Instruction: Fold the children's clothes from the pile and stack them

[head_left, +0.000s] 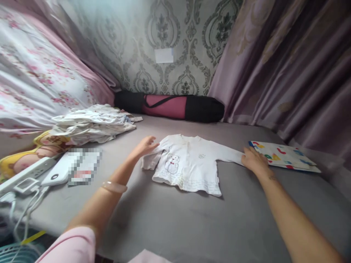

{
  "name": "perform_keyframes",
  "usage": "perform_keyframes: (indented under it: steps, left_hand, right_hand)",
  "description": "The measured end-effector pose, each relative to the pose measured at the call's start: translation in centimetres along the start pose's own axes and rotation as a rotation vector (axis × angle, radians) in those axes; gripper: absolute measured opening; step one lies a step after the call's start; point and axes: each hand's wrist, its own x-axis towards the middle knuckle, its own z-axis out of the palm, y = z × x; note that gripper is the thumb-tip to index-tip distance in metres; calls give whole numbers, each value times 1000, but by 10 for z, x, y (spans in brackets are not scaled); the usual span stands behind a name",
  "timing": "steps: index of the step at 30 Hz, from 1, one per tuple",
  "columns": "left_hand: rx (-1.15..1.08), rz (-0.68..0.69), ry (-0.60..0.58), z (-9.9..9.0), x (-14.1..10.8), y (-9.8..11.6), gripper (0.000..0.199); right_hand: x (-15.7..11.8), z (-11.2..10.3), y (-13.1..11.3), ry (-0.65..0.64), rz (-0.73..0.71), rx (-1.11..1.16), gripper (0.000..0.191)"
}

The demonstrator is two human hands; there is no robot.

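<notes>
A small white long-sleeved shirt (192,164) with a bear print lies spread out on the grey sheet. Its sleeve on the right is stretched out straight, and the sleeve on the left hangs bent downward. My left hand (148,145) is at the left sleeve near the shoulder, fingers apart and slightly curled. At the cuff of the right sleeve, my right hand (254,160) rests with its fingers on the fabric; whether it pinches the cuff is hard to make out.
White clothes (95,122) are heaped at the back left. Nearer lie a power strip (33,171), a white power bank (61,170) and cables. A black and pink bag (167,106) lies along the wall. A colourful flat item (285,157) is beside my right hand.
</notes>
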Motion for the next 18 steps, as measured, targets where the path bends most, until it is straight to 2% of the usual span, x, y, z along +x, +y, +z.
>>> perform_keyframes:
  steps: [2,5,8,12,15,18]
  left_hand:
    - [10,-131,-39,-16,-19,-20,54]
    - [-9,-271,-136,-25,-44,-33,53]
    - [-54,-363,-174,-22,-59,-32,54]
    - [-64,-365,-175,-15,-65,-24,50]
    - [-50,-373,-168,-10,-64,-20,45]
    - [-57,-390,-148,-6,-64,-20,42]
  right_hand:
    - [12,0,-26,7,-50,33,30]
    - [27,5,-87,-6,-164,119,36]
    - [33,9,-158,-119,-341,338,46]
    - [38,13,-238,-224,-415,435,47]
    - [43,19,-273,-226,-426,439,46]
    - [46,29,-290,-214,-398,429,41]
